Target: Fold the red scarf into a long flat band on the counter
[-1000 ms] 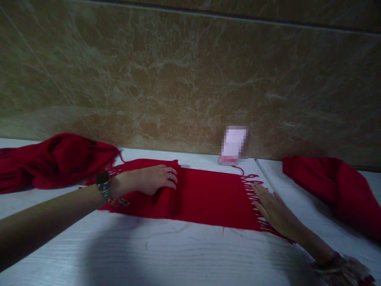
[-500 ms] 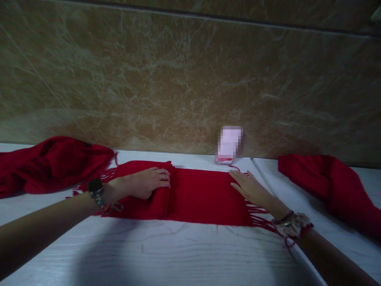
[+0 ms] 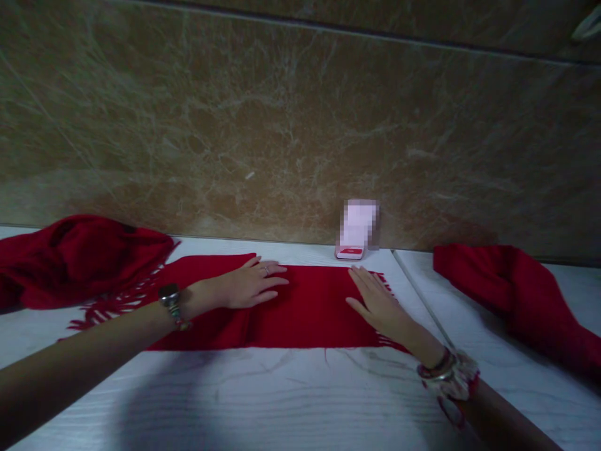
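Observation:
A red fringed scarf [image 3: 305, 313] lies flat across the white table, its left part covered by a folded-over layer. My left hand [image 3: 253, 283], wearing a ring, rests palm down on the scarf with fingers spread, across the edge of that layer. Near the right fringed end, my right hand [image 3: 378, 300] lies flat on the cloth, fingers stretched out and thumb apart. Neither hand grips anything. Fringe shows at both ends of the scarf, partly hidden on the right by my hand and wrist.
Another bunched red scarf [image 3: 89, 257] lies at the left, and more crumpled red cloth [image 3: 516, 282] at the right. A phone with a blurred screen [image 3: 357, 228] leans against the brown marbled wall [image 3: 282, 138]. The white table [image 3: 282, 401] has a seam on the right.
My left hand has spread its fingers and slid a little right past the fold edge. My right hand has moved slightly left, and the folded layer looks flatter.

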`<state>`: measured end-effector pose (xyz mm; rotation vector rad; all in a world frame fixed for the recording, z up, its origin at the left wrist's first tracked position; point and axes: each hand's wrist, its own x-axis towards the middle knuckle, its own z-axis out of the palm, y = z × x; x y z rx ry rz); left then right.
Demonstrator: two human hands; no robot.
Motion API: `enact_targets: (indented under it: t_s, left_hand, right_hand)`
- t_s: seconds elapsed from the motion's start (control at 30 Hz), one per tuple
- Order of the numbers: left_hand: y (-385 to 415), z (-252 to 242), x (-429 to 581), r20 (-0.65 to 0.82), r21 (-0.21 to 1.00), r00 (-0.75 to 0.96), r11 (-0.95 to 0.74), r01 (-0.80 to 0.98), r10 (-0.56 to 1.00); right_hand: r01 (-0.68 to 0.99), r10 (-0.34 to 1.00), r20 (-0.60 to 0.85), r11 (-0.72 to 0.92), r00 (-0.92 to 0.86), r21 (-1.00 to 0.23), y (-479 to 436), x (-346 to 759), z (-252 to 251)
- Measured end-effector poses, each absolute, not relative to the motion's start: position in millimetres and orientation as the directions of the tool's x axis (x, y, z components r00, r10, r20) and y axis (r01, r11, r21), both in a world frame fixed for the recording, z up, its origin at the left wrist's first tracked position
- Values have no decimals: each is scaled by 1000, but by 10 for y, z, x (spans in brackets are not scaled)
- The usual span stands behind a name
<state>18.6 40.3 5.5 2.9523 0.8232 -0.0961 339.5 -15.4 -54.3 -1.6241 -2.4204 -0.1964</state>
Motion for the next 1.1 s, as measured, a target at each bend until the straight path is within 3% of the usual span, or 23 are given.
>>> enact_targets:
  t_s: [0.13, 0.3, 0.4, 0.57, 0.7, 0.97, 1.1]
  left_hand:
    - [378, -171, 247, -137, 3, 857, -865, 502, 497]
    - [380, -204, 211, -173, -7, 848, -862, 507, 500]
    - [393, -152, 241, -175, -18, 842, -857, 516, 511]
    - [446, -108, 402, -166, -20, 759, -772, 635, 629]
    - [465, -161, 482, -205, -52, 762, -784, 619, 615]
    - [469, -228, 461, -204, -84, 764, -788, 610, 612]
    - [481, -244, 466, -191, -78, 758, -779, 622, 624]
  right_hand:
    - [942, 923, 197, 334, -330, 16, -92, 3375, -637]
    - [976, 954, 226, 167, -196, 142, -41, 3832, -693]
    - [983, 950, 275, 108, -145, 148, -55, 3913, -653]
    - [939, 896, 299, 344, -329, 5, -3, 3519, -525]
    - [917, 890, 241, 400, -386, -7, 87, 3255, -522]
    - [967, 941, 234, 218, -245, 135, 62, 3626, -656]
    - [990, 956, 277, 69, -102, 127, 23, 3805, -665]
